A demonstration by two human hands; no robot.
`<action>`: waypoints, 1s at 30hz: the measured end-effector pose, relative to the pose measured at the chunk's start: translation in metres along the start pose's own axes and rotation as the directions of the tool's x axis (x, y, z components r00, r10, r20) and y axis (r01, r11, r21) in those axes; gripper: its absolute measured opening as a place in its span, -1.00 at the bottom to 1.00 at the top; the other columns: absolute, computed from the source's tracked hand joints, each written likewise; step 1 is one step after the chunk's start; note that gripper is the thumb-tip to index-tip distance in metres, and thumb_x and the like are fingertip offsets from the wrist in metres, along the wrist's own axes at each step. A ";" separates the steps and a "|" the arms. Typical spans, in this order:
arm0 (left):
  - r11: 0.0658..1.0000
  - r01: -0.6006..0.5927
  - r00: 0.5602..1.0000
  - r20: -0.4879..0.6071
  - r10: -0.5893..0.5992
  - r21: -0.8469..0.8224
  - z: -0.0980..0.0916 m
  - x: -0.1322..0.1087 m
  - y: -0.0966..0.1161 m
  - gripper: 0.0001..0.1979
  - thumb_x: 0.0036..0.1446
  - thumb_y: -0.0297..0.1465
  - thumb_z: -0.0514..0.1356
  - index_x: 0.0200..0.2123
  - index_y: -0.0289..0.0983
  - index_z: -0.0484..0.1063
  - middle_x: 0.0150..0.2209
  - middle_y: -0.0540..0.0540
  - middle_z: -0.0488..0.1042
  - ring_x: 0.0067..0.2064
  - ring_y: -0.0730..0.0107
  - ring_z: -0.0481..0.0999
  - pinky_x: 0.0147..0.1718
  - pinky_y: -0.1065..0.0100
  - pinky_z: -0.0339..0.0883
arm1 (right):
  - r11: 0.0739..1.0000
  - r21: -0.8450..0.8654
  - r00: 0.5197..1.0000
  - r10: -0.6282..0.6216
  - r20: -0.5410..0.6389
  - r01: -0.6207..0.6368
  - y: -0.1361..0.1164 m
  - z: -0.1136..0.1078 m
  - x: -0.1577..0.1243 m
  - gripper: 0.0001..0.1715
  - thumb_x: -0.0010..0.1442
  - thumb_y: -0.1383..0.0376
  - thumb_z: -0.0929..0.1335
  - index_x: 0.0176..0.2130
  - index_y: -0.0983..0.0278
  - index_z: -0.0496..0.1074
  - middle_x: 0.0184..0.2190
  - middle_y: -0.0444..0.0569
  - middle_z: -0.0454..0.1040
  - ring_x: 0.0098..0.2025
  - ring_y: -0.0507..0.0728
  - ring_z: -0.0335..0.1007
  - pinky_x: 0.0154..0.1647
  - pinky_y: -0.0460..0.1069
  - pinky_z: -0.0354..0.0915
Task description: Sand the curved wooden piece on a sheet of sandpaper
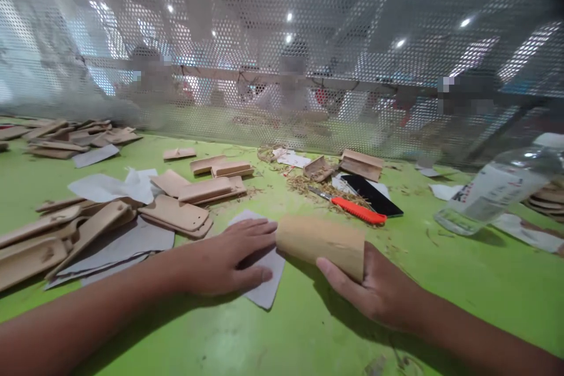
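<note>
In the head view my right hand (374, 291) grips a curved piece of bamboo (324, 241) by its right end, thumb along the near side. The bamboo is held tilted a little above the green table, its outer curve turned up. My left hand (229, 255) lies flat with fingers stretched out, on a pale grey sheet of paper (268, 288), perhaps sandpaper. Its fingertips come up to the left end of the bamboo; whether they touch it I cannot tell. A red-handled utility knife (359, 210) rests just beyond the bamboo.
Bamboo pieces (176, 214) and grey sheets (132, 241) are piled at left. Shavings (304, 185) and a black flat object (374, 195) lie beyond the knife. A clear plastic bottle (493, 191) stands at right. A perforated screen (282, 94) borders the table's far side.
</note>
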State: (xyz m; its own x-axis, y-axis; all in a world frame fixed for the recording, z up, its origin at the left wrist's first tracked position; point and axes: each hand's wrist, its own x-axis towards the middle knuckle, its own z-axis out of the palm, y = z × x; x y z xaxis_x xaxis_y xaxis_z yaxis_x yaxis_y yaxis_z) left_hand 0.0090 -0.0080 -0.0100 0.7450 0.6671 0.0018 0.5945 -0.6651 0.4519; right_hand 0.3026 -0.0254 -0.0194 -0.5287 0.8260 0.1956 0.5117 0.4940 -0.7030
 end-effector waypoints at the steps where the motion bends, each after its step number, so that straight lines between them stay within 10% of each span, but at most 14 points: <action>1: 1.000 0.006 1.000 0.024 -0.006 -0.024 0.000 0.000 0.001 -0.36 0.40 -0.10 0.19 0.43 -0.21 0.23 0.48 -0.25 0.08 0.49 -0.08 0.02 0.42 -0.09 -0.10 | 0.999 -0.029 1.000 -0.020 0.011 0.021 0.001 0.000 0.000 -0.55 0.38 0.09 0.33 0.15 0.22 0.50 0.01 0.16 0.59 0.04 0.33 0.53 0.13 0.19 0.43; 30: 0.998 0.033 0.997 0.072 -0.029 -0.045 0.003 0.000 -0.002 -0.06 0.24 0.03 0.34 0.49 -0.25 0.08 0.50 -0.30 -0.03 0.50 -0.21 -0.07 0.42 -0.15 -0.17 | 0.988 0.068 0.990 0.138 -0.010 -0.137 -0.001 0.008 -0.006 -0.49 0.32 0.00 0.37 0.10 0.24 0.54 -0.30 0.12 0.66 -0.26 0.32 0.63 -0.16 0.19 0.60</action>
State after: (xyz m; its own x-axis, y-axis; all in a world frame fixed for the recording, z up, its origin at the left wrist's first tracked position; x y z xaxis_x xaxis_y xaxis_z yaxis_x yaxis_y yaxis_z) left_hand 0.0090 -0.0075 -0.0132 0.7469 0.6606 -0.0753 0.6041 -0.6270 0.4918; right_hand 0.3001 -0.0333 -0.0249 -0.4456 0.8892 0.1035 0.5325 0.3563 -0.7678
